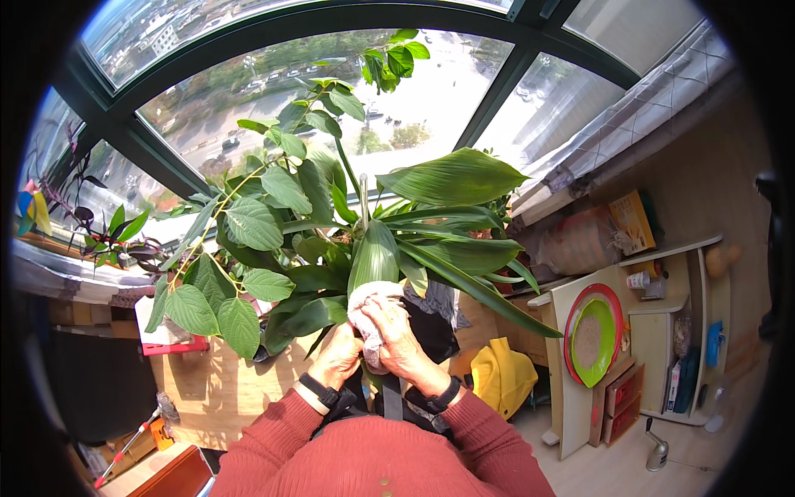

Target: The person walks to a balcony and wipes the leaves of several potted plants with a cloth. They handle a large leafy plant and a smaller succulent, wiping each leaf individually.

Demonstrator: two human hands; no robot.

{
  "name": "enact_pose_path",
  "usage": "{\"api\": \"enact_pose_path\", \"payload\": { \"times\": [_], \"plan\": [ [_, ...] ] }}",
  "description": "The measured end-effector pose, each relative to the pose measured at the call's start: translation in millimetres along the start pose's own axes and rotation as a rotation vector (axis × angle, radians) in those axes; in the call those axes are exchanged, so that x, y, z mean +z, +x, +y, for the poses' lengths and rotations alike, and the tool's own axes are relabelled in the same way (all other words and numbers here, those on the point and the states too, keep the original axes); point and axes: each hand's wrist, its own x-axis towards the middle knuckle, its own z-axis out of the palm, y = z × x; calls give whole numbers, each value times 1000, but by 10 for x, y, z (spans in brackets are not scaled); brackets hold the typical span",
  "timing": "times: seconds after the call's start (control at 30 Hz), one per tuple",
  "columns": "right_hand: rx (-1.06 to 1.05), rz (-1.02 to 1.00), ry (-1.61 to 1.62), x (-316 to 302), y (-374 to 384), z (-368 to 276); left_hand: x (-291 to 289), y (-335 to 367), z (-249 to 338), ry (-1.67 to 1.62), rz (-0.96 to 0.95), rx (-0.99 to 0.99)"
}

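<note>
**Broad leaf runs straight out from the hands, near end under cloth**

Broad green leaf (375, 255) lies directly ahead of the hands, long axis pointing away from the torso toward the window (431, 99); its far end narrows among the plant's other leaves. Pale cloth (375, 291) wraps over its near part, so that stretch is hidden. Right hand (397, 335) is bunched on the cloth, fingers curled over it, in line with the leaf, and is the nearer one. Left hand (338, 356) sits just left and slightly lower, fingers curled at the cloth's edge; can't tell whether it pinches leaf, cloth or nothing.
</note>
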Motion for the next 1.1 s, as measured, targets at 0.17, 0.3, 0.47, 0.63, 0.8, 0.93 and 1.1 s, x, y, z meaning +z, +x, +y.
{"api": "enact_pose_path", "payload": {
  "times": [0.17, 0.3, 0.47, 0.63, 0.8, 0.93, 1.1],
  "plan": [
    [93, 105, -55, 230, 565, 474, -50, -74, 0, -98, -112, -105],
    [390, 228, 30, 246, 1063, 894, -38, -132, 53, -67, -133, -197],
    [634, 393, 501, 232, 1758, 1379, -11, -104, 136, -69, -137, -176],
    [579, 43, 121, 203, 1900, 1516, 36, -122, 184, -57, -125, -223],
    [595, -18, 250, -16, 1335, 1219, 69, -153, 174, -183, -221, -201],
    [445, -150, 298, -106, 654, 689, 44, -135, 87, -220, -165, -171],
    [92, -154, 288, -207, -143, 112, -22, -191, 44, -335, -123, -75]
  ]
}}
